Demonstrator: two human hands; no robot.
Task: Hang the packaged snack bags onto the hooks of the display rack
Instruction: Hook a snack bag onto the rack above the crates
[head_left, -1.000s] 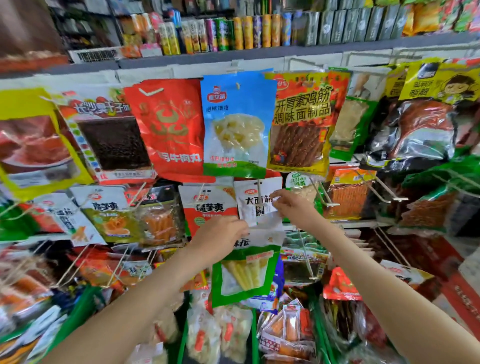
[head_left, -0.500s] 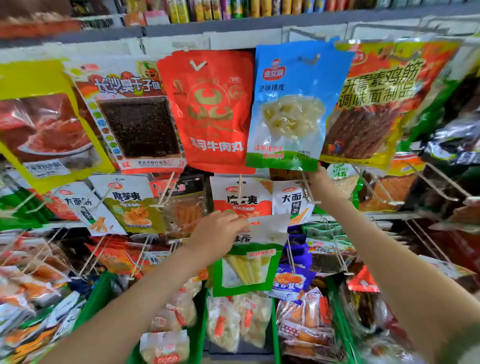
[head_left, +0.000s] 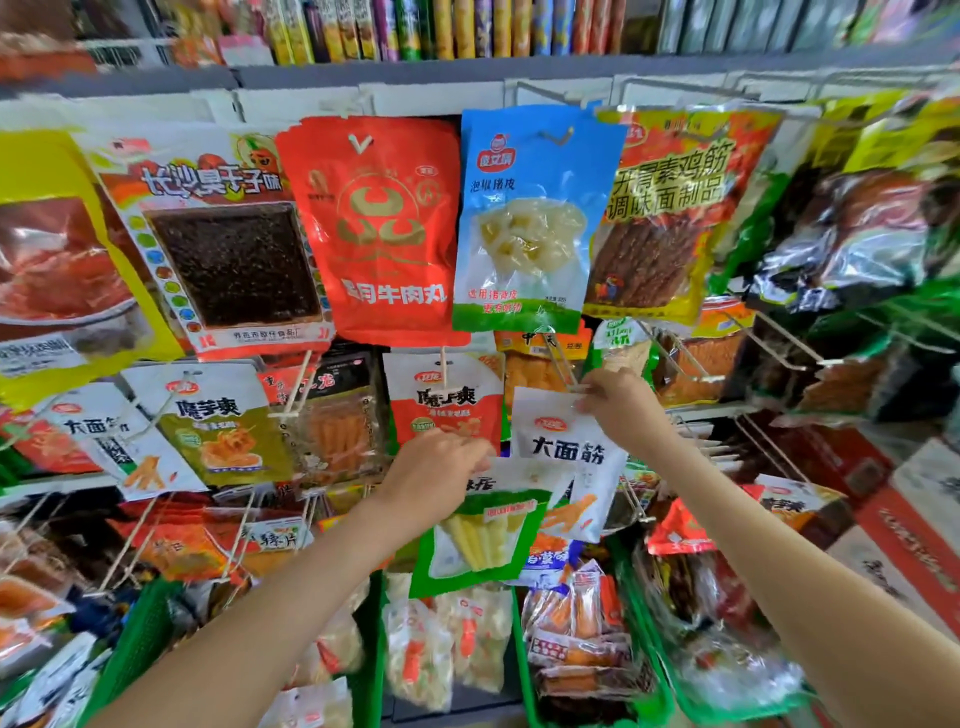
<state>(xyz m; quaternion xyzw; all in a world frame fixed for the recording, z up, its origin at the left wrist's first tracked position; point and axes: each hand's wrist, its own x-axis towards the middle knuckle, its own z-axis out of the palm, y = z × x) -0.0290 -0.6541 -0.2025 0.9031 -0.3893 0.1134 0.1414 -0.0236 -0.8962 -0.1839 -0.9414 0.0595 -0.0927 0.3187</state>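
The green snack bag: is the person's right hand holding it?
No, the left hand grips the green snack bag at its top; the right hand pinches a white bag.

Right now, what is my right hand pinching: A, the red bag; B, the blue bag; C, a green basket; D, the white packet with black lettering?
D: the right hand pinches the top corner of the white packet; the left hand holds the green packet.

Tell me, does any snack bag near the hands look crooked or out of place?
Yes. The white snack bag, pinched at its top corner by the right hand, hangs tilted. The left hand holds a green-and-white bag overlapping its lower edge.
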